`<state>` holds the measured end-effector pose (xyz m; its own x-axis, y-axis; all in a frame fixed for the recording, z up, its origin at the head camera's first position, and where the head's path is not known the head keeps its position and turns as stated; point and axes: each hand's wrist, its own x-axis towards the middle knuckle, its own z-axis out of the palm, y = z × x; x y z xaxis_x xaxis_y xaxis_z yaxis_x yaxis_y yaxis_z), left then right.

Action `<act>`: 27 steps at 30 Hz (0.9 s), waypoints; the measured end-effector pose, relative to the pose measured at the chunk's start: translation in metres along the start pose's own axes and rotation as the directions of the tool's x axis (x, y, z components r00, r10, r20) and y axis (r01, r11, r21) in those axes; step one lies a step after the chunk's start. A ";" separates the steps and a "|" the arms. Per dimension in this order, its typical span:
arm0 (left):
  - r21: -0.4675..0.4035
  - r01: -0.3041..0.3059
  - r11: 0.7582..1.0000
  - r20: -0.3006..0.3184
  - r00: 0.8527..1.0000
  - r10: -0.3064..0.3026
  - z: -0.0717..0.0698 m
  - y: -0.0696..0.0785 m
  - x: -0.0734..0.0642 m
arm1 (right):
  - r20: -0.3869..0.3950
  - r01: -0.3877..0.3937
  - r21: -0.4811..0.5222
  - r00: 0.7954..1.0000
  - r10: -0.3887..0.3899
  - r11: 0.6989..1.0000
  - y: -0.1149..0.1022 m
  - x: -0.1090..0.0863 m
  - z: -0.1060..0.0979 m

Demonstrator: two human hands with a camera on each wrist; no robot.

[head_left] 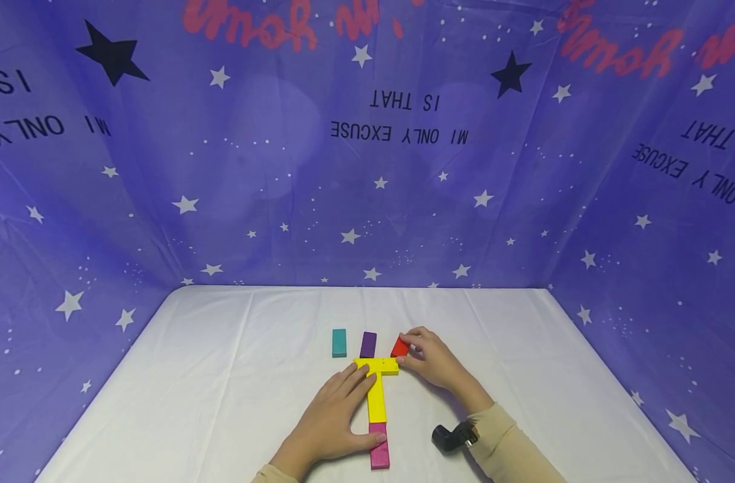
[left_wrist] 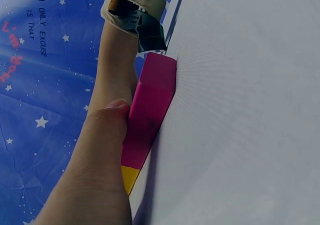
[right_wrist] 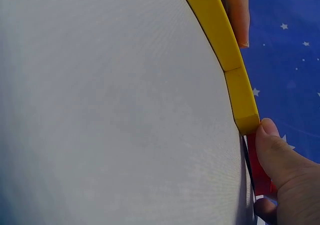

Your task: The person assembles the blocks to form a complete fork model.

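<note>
Yellow blocks form a T on the white cloth: a crosspiece at the far end and a stem below it. A magenta block continues the stem toward me. My left hand rests over the T from the left, fingertips on the yellow and thumb on the magenta block, also seen in the left wrist view. My right hand pinches a red block between thumb and fingers, right by the crosspiece's right end. In the right wrist view the red block is partly hidden by the thumb.
Behind the crosspiece lies a purple block, and a teal block lies to its left. A black device is strapped at the right wrist. Blue star-printed cloth walls the white table at the back and sides.
</note>
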<state>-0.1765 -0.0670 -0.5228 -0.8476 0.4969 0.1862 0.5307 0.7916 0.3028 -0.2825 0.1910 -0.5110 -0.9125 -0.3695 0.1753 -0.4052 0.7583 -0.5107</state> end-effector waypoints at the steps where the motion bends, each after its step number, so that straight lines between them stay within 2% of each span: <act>1: 0.000 0.000 1.000 0.000 1.000 0.000 0.000 0.000 0.000 | -0.001 0.000 0.000 1.000 0.000 1.000 0.000 0.000 0.000; 21: 0.003 -0.017 1.000 -0.020 1.000 0.017 0.001 -0.001 -0.001 | -0.015 -0.007 -0.013 1.000 0.006 1.000 -0.001 -0.002 0.000; 27: -0.004 -0.016 1.000 -0.017 1.000 0.016 0.000 -0.001 -0.001 | -0.063 0.026 -0.018 0.998 -0.027 0.999 -0.003 0.000 0.001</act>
<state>-0.1763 -0.0683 -0.5236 -0.8389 0.5034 0.2070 0.5442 0.7823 0.3031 -0.2815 0.1885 -0.5103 -0.9029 -0.3555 0.2417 -0.4298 0.7582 -0.4903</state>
